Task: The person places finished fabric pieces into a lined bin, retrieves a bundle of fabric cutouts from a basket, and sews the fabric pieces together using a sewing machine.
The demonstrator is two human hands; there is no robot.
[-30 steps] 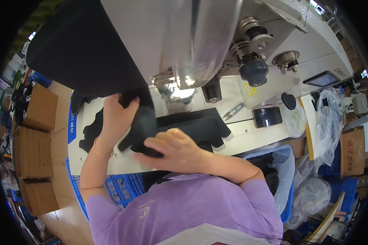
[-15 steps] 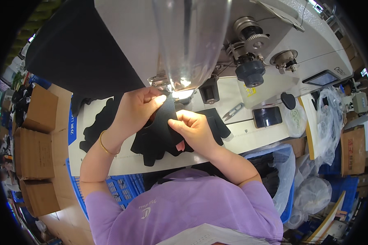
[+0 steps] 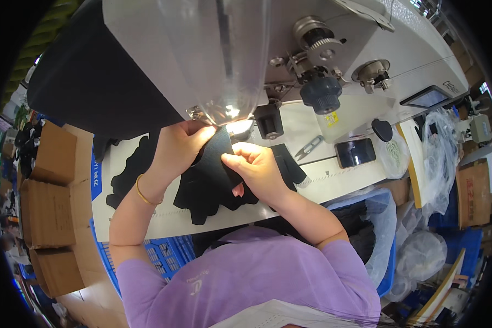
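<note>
A dark fabric piece (image 3: 213, 158) is raised between my two hands, just in front of the lit needle area of a sewing machine (image 3: 180, 65). My left hand (image 3: 181, 143) pinches its upper left edge close under the machine head. With thumb and bent fingers, my right hand (image 3: 257, 167) grips its right edge. Below the right hand a small pink bit (image 3: 238, 190) peeks out. More black cut fabric pieces (image 3: 134, 169) lie on the white table, to the left and beneath the held piece. The needle itself is hidden.
Thread snips (image 3: 310, 146) and a phone (image 3: 355, 152) lie on the table (image 3: 333, 172) to the right. Blue baskets (image 3: 167, 252) stand below the table's front edge, the right one lined with a plastic bag (image 3: 381, 218). Cardboard boxes (image 3: 49, 213) are stacked at far left.
My view has shifted slightly, so the machine sits further left. My left hand keeps its pinch near the needle area, and the held fabric's upper part now slants more.
</note>
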